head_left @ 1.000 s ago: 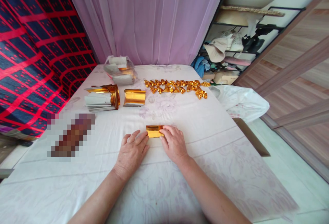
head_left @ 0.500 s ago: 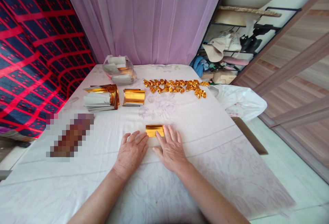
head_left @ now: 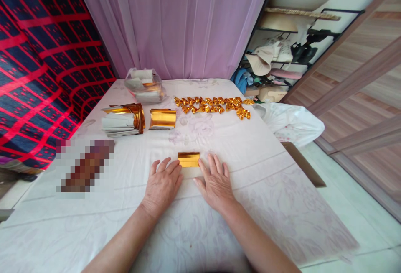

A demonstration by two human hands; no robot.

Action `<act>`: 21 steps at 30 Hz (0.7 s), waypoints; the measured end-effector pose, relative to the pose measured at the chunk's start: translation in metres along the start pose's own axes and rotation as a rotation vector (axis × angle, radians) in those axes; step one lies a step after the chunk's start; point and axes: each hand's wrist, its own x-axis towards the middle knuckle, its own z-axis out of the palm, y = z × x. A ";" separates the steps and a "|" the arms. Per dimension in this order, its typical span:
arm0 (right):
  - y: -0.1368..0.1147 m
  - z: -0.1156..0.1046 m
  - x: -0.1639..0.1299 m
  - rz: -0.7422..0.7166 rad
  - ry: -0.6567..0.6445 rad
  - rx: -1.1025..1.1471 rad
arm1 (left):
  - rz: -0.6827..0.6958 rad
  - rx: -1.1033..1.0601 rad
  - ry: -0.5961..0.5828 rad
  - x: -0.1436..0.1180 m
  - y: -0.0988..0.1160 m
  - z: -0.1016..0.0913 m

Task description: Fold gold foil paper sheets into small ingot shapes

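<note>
A folded strip of gold foil paper [head_left: 188,159] lies flat on the white cloth-covered table [head_left: 250,156]. My left hand [head_left: 163,183] rests palm down just left of it, fingertips touching its left end. On the other side my right hand [head_left: 215,181] lies flat with fingers spread, its fingertips beside the strip's right end. Neither hand grips anything.
Farther back lie a row of several folded gold pieces [head_left: 213,105], a small stack of gold sheets [head_left: 163,118], a larger stack of gold and white sheets [head_left: 123,120] and a clear bag of paper [head_left: 144,85]. A white plastic bag [head_left: 291,123] sits at the right edge.
My right hand has come off the gold strip and slid back and to the right, fingers now spread flat on the cloth. The left hand has barely moved.
</note>
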 end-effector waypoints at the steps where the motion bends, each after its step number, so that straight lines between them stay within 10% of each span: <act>1: 0.000 0.000 0.000 -0.001 -0.001 -0.001 | 0.000 0.004 0.006 0.001 0.002 0.001; 9: -0.002 -0.002 0.000 -0.004 0.007 0.013 | 0.089 -0.053 -0.032 0.006 0.021 0.015; 21: 0.000 0.001 -0.001 -0.013 0.047 0.034 | -0.042 -0.113 -0.044 -0.012 -0.014 -0.002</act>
